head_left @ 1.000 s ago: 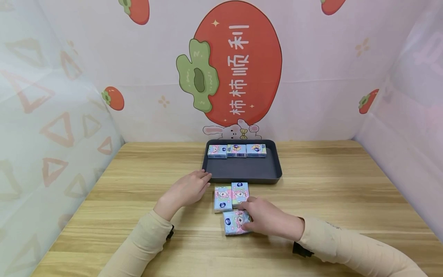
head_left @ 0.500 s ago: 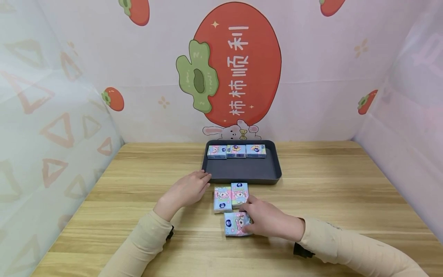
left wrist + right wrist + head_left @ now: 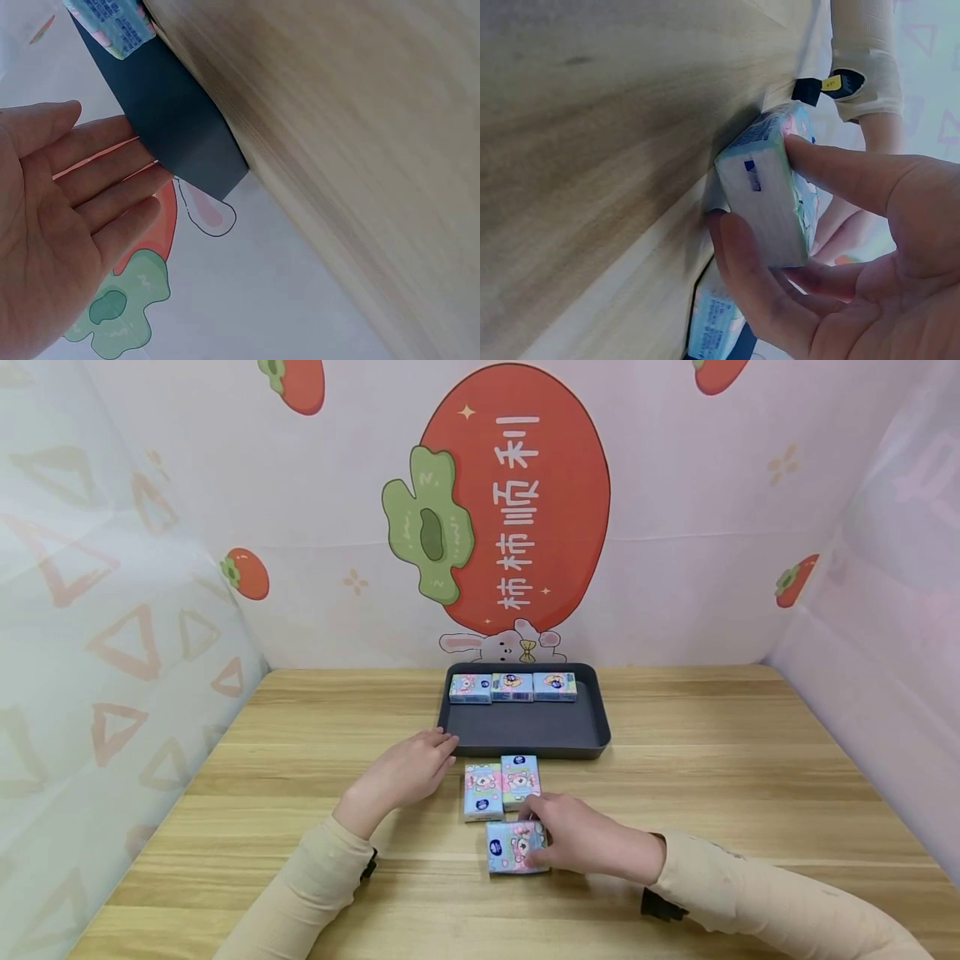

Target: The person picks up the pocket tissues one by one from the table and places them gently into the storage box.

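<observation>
My right hand (image 3: 581,835) pinches a small blue and pink tissue pack (image 3: 506,846) on the table's near side. In the right wrist view, the thumb (image 3: 832,171) lies on the printed face of this tissue pack (image 3: 763,214) and curled fingers bear on its far side. Just beyond it, a left tissue pack (image 3: 482,795) and a right tissue pack (image 3: 519,777) lie side by side. With fingers nearly straight, my left hand (image 3: 412,768) touches the near left corner of a dark grey tray (image 3: 528,727). The left wrist view shows that open palm (image 3: 45,232).
Three more tissue packs, among them the middle one (image 3: 512,687), stand in a row along the tray's back wall. Wooden tabletop (image 3: 720,752) extends to both sides. A printed cloth wall (image 3: 675,568) rises behind the table, with others left and right.
My right hand has drawn its tissue pack slightly towards me, leaving a wider gap to the two packs beyond. The left hand and the tray have stayed put.
</observation>
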`<state>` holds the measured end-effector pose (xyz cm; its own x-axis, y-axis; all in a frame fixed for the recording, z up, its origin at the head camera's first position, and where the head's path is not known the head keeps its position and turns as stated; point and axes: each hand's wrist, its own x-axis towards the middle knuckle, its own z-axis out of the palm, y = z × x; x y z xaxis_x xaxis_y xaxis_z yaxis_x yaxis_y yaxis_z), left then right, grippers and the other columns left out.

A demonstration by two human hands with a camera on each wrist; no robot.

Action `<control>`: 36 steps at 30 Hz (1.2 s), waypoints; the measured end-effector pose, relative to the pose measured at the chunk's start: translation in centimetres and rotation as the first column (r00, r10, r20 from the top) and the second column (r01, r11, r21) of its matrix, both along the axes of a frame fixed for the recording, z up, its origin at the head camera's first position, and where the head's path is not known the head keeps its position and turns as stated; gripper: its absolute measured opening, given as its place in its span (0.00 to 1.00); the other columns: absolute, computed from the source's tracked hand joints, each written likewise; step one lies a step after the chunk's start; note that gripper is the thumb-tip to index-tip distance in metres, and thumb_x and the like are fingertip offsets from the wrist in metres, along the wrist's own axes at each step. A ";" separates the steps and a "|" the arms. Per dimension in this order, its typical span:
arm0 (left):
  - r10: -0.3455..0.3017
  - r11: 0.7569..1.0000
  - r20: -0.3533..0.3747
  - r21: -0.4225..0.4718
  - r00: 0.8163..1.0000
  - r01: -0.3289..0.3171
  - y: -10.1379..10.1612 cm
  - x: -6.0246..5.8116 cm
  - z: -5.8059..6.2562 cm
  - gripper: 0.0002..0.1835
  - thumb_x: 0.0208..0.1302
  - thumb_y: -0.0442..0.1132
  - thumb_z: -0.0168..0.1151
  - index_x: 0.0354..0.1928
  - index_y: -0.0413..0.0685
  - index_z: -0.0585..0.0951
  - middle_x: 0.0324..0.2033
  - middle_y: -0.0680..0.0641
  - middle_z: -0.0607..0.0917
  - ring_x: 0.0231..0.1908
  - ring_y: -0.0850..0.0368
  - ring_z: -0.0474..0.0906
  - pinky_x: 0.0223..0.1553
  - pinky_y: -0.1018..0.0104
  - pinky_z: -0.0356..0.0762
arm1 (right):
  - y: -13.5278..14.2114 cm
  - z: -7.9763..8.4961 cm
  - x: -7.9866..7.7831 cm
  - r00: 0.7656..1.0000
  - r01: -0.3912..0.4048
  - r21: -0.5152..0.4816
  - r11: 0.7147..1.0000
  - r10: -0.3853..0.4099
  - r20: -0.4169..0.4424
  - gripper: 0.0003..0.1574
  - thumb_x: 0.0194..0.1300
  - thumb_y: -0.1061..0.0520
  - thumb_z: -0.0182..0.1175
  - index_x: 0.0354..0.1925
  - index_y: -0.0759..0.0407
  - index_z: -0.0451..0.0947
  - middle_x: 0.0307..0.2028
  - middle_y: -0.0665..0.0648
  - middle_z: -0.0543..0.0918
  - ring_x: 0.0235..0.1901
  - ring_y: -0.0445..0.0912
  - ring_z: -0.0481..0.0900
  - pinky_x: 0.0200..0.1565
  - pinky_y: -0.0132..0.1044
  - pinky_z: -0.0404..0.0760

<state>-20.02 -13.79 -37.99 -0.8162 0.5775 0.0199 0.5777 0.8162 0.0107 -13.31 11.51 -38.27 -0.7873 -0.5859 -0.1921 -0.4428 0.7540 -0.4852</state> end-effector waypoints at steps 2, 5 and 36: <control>0.000 1.000 -0.003 0.001 1.000 0.000 0.0 0.0 0.0 0.21 0.72 0.43 0.47 0.59 0.36 0.75 0.58 0.37 0.77 0.62 0.43 0.71 0.64 0.51 0.69 | 0.2 -0.1 -0.1 1.000 -0.008 -0.024 1.000 0.008 -0.002 0.28 0.51 0.48 0.72 0.48 0.56 0.76 0.42 0.49 0.81 0.41 0.38 0.76 0.45 0.37 0.80; -0.001 1.000 -0.006 0.004 1.000 0.001 0.0 -0.1 -0.1 0.21 0.72 0.43 0.47 0.59 0.36 0.75 0.58 0.37 0.77 0.61 0.43 0.71 0.63 0.51 0.70 | 0.4 -0.2 -0.2 1.000 -0.017 -0.060 0.998 0.017 0.003 0.27 0.52 0.49 0.72 0.48 0.57 0.77 0.42 0.49 0.81 0.39 0.38 0.74 0.44 0.35 0.79; -0.003 1.000 0.003 0.014 1.000 0.003 0.0 0.2 0.2 0.21 0.72 0.42 0.48 0.59 0.35 0.75 0.58 0.36 0.77 0.61 0.42 0.71 0.63 0.50 0.69 | 2.1 0.3 -1.1 0.990 0.099 -0.322 0.942 -0.062 0.126 0.18 0.52 0.50 0.71 0.39 0.56 0.81 0.30 0.47 0.81 0.29 0.39 0.78 0.32 0.27 0.79</control>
<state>-19.87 -13.78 -37.78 -0.8147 0.5793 0.0256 0.5798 0.8144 0.0242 -14.44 13.65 -37.95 -0.8187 -0.5669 -0.0911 -0.3155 0.5767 -0.7536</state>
